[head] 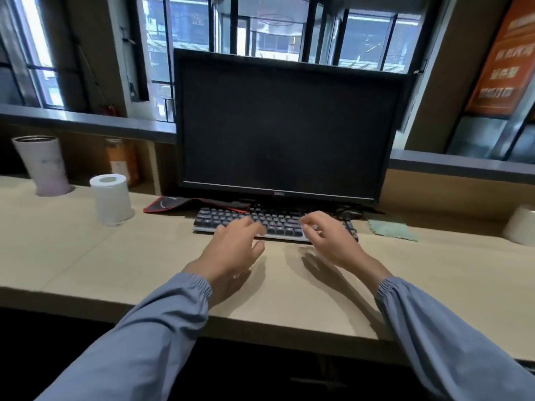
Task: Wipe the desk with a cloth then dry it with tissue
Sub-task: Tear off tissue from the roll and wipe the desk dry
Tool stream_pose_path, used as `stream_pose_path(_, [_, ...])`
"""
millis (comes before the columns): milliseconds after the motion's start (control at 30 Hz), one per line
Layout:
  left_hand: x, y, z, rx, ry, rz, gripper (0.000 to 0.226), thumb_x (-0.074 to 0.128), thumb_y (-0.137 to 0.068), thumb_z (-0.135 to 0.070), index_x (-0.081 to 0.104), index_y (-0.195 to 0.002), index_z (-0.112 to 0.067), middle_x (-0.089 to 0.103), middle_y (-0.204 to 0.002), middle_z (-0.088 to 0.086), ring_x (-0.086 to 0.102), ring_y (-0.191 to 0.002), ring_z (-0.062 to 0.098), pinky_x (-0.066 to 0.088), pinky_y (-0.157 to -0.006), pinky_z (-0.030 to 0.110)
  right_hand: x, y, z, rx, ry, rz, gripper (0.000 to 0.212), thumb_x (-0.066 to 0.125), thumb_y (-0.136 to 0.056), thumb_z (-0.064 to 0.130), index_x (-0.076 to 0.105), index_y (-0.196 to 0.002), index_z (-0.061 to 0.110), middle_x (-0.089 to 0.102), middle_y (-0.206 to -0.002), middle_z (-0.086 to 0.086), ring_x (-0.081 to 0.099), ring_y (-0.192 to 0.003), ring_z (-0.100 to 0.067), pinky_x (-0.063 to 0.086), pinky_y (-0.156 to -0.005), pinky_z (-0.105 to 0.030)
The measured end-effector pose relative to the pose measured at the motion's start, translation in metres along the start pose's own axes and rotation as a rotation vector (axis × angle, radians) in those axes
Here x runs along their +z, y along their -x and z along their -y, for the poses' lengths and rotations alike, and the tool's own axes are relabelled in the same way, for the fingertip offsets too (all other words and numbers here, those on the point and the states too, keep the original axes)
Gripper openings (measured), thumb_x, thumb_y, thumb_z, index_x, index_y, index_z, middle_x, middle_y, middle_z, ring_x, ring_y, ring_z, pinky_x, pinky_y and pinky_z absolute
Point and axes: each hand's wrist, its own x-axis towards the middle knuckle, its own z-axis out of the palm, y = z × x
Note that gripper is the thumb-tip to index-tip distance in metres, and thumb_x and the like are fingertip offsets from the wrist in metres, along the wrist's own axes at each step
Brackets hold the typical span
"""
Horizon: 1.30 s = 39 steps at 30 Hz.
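Observation:
A light wooden desk [86, 256] runs across the view. A pale green cloth [392, 229] lies flat on it to the right of the keyboard. A white tissue roll [112, 199] stands upright at the left. My left hand [234, 247] and my right hand [330, 238] hover over the front edge of the dark keyboard [260, 219], fingers spread, holding nothing. Both arms wear blue sleeves. The right hand is a short way left of the cloth and apart from it.
A black monitor [286, 128] stands behind the keyboard. A red-edged mouse pad [179, 204] lies crumpled at its foot. A pale tumbler [43, 166] and an orange bottle [121, 160] stand far left. A white bowl-like object [521, 228] sits at the right edge.

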Motion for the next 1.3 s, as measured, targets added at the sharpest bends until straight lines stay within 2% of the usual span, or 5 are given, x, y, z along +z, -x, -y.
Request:
stream_pose_path(600, [-0.083,0.071,0.227,-0.474,0.189,-0.299,0.029,0.061,-0.102,-0.027,0.061,-0.130,-0.024,0.058,-0.132,0.001,0.060,-0.118,0.023,0.051,-0.105,0.047,0.178,-0.131,0.261,-0.144,-0.200,0.234,0.027,0.058,-0.101,0.033,0.066,-0.123,0.021,0.070,-0.117,0.005,0.064,-0.106,-0.013,0.053,-0.092,-0.034])
stream_pose_path(933, [-0.105,0.046,0.291,-0.530,0.250,-0.362,0.048,0.061,-0.103,-0.014,0.045,-0.147,-0.023,0.048,-0.146,0.006,0.057,-0.125,0.023,0.053,-0.105,0.041,0.237,-0.191,0.316,-0.001,-0.372,0.227,0.049,0.067,-0.099,0.035,0.049,-0.139,0.014,0.064,-0.129,-0.003,0.064,-0.108,-0.018,0.050,-0.071,-0.024])
stream_pose_path(1067, [-0.099,0.035,0.300,-0.499,0.226,-0.347,0.054,0.061,-0.104,-0.014,0.038,-0.151,-0.029,0.044,-0.148,0.005,0.058,-0.127,0.025,0.054,-0.101,0.039,0.251,-0.200,0.324,0.053,-0.404,0.174,0.042,0.073,-0.095,0.031,0.055,-0.130,0.015,0.067,-0.122,-0.002,0.065,-0.108,-0.019,0.060,-0.088,-0.040])
stream_pose_path(1233, [-0.095,0.026,0.306,-0.494,0.202,-0.334,0.061,0.063,-0.102,-0.014,0.034,-0.153,-0.030,0.040,-0.147,0.007,0.060,-0.122,0.027,0.057,-0.095,0.037,0.259,-0.208,0.331,0.063,-0.344,0.116,0.032,0.071,-0.097,0.030,0.062,-0.125,0.017,0.070,-0.113,0.000,0.068,-0.102,-0.021,0.055,-0.074,-0.032])
stream_pose_path(1300, [-0.093,0.025,0.305,-0.517,0.213,-0.357,0.058,0.061,-0.103,-0.014,0.035,-0.152,-0.029,0.039,-0.147,0.007,0.060,-0.121,0.027,0.057,-0.093,0.037,0.260,-0.209,0.333,0.068,-0.342,0.113,0.030,0.069,-0.098,0.027,0.063,-0.126,0.017,0.070,-0.115,-0.001,0.068,-0.103,-0.021,0.059,-0.080,-0.036])
